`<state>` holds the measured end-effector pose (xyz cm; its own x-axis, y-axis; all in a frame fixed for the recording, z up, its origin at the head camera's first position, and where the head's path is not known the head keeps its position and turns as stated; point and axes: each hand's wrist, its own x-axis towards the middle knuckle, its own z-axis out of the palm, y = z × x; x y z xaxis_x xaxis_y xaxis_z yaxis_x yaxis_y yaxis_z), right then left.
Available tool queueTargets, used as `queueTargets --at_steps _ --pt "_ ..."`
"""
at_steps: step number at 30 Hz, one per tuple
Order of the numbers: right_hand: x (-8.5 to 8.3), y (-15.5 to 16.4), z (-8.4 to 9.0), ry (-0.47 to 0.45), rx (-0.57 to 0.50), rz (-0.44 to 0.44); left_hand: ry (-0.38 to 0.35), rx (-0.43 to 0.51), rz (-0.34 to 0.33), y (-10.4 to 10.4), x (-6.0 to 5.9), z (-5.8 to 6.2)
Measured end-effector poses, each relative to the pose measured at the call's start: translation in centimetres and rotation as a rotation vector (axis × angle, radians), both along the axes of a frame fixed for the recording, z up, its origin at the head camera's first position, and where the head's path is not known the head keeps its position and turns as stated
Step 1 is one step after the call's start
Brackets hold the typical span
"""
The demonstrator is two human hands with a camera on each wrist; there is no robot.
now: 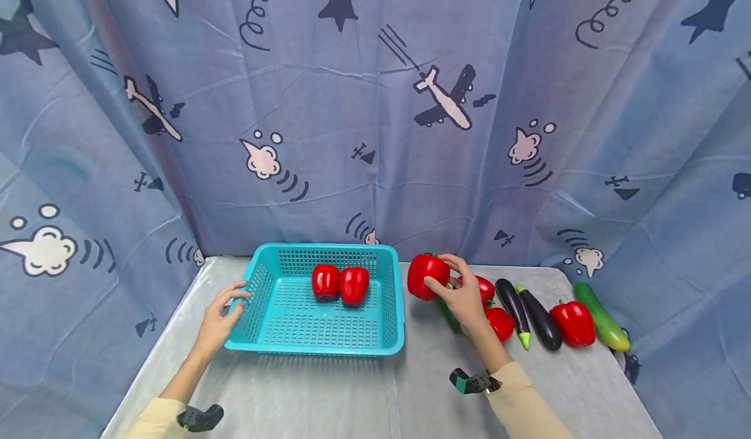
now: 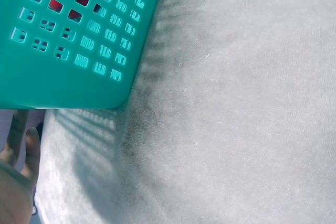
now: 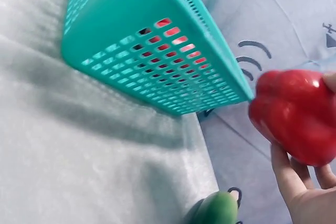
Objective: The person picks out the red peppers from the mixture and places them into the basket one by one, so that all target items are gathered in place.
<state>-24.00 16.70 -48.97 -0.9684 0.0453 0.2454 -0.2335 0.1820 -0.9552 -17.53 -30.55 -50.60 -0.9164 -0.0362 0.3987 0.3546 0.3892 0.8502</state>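
My right hand [image 1: 466,299] grips a red bell pepper [image 1: 426,276] just off the right side of a turquoise plastic basket [image 1: 401,321]. In the right wrist view that bell pepper [image 3: 296,116] is held up between thumb and fingers, above the table. Two more red bell peppers [image 1: 354,286] lie side by side inside the basket, toward its back. At the basket's left rim, my left hand [image 1: 218,318] has its fingers loosely bent, fingertips right at the edge. The left wrist view shows those fingers [image 2: 32,153] beside the basket's corner.
Right of the basket lie other red bell peppers [image 1: 500,325], two eggplants [image 1: 540,318], another bell pepper [image 1: 572,323] and a cucumber [image 1: 601,316]. Part of a green vegetable [image 3: 218,209] shows under the right hand. A patterned blue curtain [image 1: 375,132] hangs behind the table [image 1: 317,400].
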Motion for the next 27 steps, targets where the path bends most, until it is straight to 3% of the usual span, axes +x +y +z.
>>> queueTargets --at_steps 10,14,18,23,27 --pt "1.2 -1.9 3.6 -0.021 -0.181 0.233 -0.003 -0.024 0.003 0.0 0.0 0.1" --pt "1.2 -2.6 3.8 -0.068 -0.212 0.305 0.006 -0.007 -0.015 0.0 -0.1 0.0" --pt "0.6 -3.2 3.1 -0.094 -0.257 0.324 0.001 -0.010 -0.013 -0.1 -0.1 0.0" --pt "0.0 -4.0 2.3 -0.054 -0.273 0.304 -0.005 -0.014 -0.006 -0.1 0.0 0.0" --pt "0.2 -4.8 3.0 -0.063 -0.254 0.315 0.000 -0.001 -0.013 0.0 0.0 0.1"
